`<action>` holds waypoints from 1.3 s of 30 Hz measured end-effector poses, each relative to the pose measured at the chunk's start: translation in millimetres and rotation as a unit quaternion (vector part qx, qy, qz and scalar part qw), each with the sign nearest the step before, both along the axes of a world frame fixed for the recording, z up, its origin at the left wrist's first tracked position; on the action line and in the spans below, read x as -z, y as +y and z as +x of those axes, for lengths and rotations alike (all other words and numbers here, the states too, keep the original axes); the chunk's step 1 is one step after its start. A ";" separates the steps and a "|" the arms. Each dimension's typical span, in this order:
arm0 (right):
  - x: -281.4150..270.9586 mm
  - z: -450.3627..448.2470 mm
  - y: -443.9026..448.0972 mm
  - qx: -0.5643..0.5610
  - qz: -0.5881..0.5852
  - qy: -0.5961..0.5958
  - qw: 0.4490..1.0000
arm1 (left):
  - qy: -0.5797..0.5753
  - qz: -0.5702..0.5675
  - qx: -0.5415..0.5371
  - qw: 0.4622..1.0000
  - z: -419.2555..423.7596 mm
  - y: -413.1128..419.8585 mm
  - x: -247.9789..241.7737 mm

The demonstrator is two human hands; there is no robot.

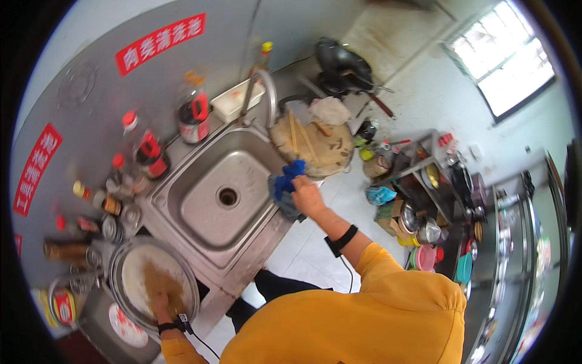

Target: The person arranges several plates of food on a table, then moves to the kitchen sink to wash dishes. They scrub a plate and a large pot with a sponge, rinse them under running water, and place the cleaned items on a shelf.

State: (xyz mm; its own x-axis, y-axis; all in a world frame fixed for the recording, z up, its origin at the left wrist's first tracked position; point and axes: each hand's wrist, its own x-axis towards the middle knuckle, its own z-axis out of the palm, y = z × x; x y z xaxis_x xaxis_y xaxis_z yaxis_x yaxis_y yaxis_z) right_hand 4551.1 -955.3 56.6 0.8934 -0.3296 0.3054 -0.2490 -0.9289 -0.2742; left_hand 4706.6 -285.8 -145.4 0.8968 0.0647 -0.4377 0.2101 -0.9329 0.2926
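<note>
My left hand (160,304) dips into cloudy, brownish liquid (150,273) in a round metal basin (119,291). Its fingers are hidden under the surface, so whether they hold anything does not show. At the other end of the counter, my right hand (308,196) grips a blue and grey cloth (285,193). That cloth hangs over the right rim of a stainless steel sink (195,200), close to a round wooden chopping board (334,157). Between my hands, the sink bowl holds no dishes, and its drain (228,196) is visible.
Bottles of dark sauce (193,116) and glass jars line the wall behind the sink. A curved faucet (270,91) rises by a white tray (236,100). Wooden chopsticks (304,136) lie on the board. A second sink (95,318) holds a plate (128,325). Shelves (409,168) stand at right.
</note>
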 end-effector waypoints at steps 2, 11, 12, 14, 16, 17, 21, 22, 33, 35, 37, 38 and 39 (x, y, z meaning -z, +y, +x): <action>-27.5 -1.1 31.7 0.001 0.046 -0.003 0.999 | 0.018 0.026 0.053 0.998 21.2 -21.3 9.0; -36.6 18.2 196.1 -0.124 0.088 0.129 0.980 | -0.040 0.222 0.297 0.928 -46.6 -0.8 -33.0; -30.0 22.8 224.9 -0.152 0.084 0.130 0.976 | -0.082 0.197 0.251 0.944 -58.8 21.9 -31.7; -19.9 35.4 279.4 -0.194 0.077 0.165 0.964 | 0.025 0.218 0.262 0.940 -50.7 61.3 -25.4; -11.9 45.6 336.3 -0.236 0.116 0.161 0.951 | 0.054 0.140 0.224 0.963 -53.2 78.8 -13.7; -6.4 50.8 370.1 -0.283 0.129 0.162 0.937 | 0.102 0.085 0.249 0.959 -56.6 87.8 -11.6; 11.7 71.3 461.0 -0.356 0.149 0.199 0.901 | 0.074 -0.130 0.113 0.982 -58.7 87.2 -18.7; 18.3 76.9 481.2 -0.389 0.166 0.180 0.888 | 0.109 -0.166 0.048 0.979 -58.7 87.9 -26.7; 89.8 124.4 596.0 -0.222 0.491 0.472 0.698 | 0.184 -0.502 -0.337 0.775 -71.1 112.7 -102.4; 94.6 123.6 603.7 -0.148 0.590 0.504 0.613 | 0.220 -0.494 -0.293 0.788 -74.0 108.7 -97.5; 97.5 122.1 605.6 -0.140 0.595 0.476 0.633 | 0.239 -0.494 -0.265 0.793 -72.5 104.7 -90.9; 99.2 122.0 605.5 -0.132 0.596 0.472 0.636 | 0.222 -0.475 -0.236 0.818 -71.3 103.3 -87.9; 101.6 123.3 604.2 -0.204 0.465 0.447 0.736 | 0.203 -0.454 -0.207 0.843 -69.2 102.4 -85.3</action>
State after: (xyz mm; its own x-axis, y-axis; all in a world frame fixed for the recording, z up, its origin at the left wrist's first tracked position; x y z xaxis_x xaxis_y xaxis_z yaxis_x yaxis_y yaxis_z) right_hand 4674.4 -351.1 -45.0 0.6824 0.3279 -0.6533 -0.4682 -0.4904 -0.7351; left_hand 4637.4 -183.5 -60.1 0.6443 -0.1908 -0.7406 0.7173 -0.1850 0.6717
